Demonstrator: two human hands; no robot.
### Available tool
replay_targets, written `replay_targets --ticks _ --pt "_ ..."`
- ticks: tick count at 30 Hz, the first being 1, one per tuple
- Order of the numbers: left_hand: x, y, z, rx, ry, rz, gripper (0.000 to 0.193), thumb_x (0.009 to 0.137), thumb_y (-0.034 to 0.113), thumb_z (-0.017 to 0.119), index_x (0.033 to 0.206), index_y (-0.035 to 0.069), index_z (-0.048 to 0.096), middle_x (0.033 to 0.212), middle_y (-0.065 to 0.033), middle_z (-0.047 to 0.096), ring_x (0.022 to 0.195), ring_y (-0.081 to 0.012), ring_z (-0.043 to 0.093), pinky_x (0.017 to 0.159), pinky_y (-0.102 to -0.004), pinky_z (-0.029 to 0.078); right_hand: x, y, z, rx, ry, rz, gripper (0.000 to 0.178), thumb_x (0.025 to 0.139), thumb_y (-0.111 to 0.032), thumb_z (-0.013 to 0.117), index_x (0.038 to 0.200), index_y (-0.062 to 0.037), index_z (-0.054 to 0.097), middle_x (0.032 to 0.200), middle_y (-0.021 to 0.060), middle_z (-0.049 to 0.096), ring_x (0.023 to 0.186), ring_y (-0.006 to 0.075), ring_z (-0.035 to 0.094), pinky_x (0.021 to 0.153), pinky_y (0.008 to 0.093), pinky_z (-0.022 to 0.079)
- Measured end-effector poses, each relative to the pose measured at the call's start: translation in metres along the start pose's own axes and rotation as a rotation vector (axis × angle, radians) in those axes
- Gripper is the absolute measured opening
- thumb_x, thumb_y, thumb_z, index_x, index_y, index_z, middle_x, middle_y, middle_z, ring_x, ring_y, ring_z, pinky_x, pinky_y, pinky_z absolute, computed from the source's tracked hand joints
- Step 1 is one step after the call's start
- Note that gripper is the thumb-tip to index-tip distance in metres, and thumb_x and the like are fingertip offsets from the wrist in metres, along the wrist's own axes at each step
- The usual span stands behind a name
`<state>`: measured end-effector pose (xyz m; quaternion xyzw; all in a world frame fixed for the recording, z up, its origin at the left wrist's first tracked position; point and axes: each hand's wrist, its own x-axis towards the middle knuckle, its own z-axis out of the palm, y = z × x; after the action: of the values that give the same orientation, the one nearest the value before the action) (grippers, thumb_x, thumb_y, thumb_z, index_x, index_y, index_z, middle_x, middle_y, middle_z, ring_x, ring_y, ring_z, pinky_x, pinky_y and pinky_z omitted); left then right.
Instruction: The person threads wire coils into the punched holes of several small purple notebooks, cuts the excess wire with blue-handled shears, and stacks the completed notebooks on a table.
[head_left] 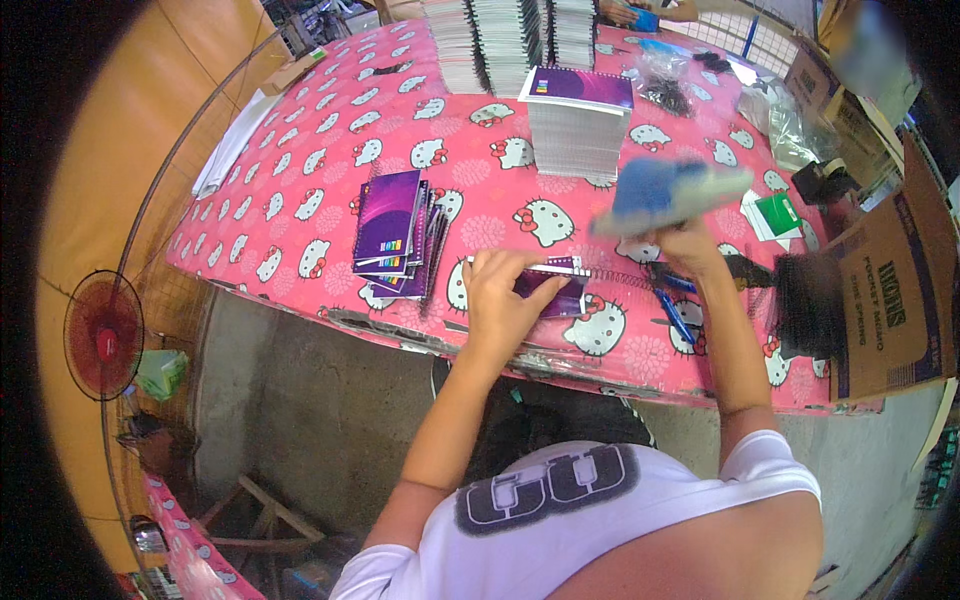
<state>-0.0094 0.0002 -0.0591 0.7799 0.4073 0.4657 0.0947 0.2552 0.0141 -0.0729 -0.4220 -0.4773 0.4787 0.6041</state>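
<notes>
My left hand [497, 300] presses a small purple-covered notebook [562, 303] down near the table's front edge, thumb and fingers closed on it. From the notebook's upper right end a dark spiral wire [622, 278] runs rightward. My right hand [684, 246] grips a flat blue and whitish thing [668, 200], slipper-like in shape but smeared by motion, held above the table. A blue-handled hand tool [677, 318] lies below that hand. Left of my left hand sits an uneven pile of purple spiral notebooks [388, 218].
A tall stack of pages with a purple cover on top [578, 130] stands beyond my hands. Higher notebook stacks [505, 45] rise behind it. On the right are dark coils [808, 305], a cardboard box [893, 300] and a green card [777, 215]. Another person's hands [630, 14] show at the far edge.
</notes>
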Motion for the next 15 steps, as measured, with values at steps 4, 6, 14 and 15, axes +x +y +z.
replay_targets --ticks 4,6,14,15 --pt "0.002 0.001 0.0 -0.021 -0.046 -0.067 0.041 0.06 0.018 0.085 0.094 0.005 0.067 0.086 -0.01 0.062 0.083 -0.0264 0.059 0.074 -0.0359 0.048 0.019 -0.017 -0.001 -0.929 -0.323 0.002 0.057 0.059 0.002 0.065 0.115 -0.0009 0.054 0.094 0.0028 0.062 0.086 0.0167 0.06 0.078 0.0311 0.049" --pt "0.002 0.0 -0.002 -0.044 -0.025 -0.055 0.042 0.06 0.017 0.085 0.096 0.005 0.067 0.088 -0.0102 0.063 0.085 -0.0263 0.059 0.075 -0.0356 0.048 0.012 -0.02 -0.002 -0.386 -0.324 0.033 0.054 0.059 0.0 0.065 0.112 0.0006 0.057 0.088 0.0022 0.063 0.084 0.0147 0.06 0.077 0.0293 0.048" --pt "-0.004 -0.024 -0.013 -0.146 0.007 -0.208 0.042 0.062 0.016 0.084 0.099 0.005 0.067 0.108 -0.0135 0.06 0.105 -0.0304 0.057 0.089 -0.0371 0.045 0.025 -0.016 0.023 -0.692 -0.286 0.038 0.051 0.058 0.0 0.065 0.108 -0.0019 0.06 0.095 0.0071 0.067 0.086 0.0183 0.062 0.078 0.032 0.049" --pt "-0.01 -0.025 -0.013 -0.267 0.01 -0.323 0.039 0.065 0.013 0.082 0.099 0.004 0.067 0.106 -0.0114 0.06 0.101 -0.0264 0.057 0.087 -0.0345 0.046 0.032 -0.012 0.024 -0.921 -0.307 0.01 0.05 0.058 0.0 0.065 0.108 -0.0025 0.06 0.095 0.0073 0.066 0.087 0.0186 0.062 0.078 0.033 0.049"
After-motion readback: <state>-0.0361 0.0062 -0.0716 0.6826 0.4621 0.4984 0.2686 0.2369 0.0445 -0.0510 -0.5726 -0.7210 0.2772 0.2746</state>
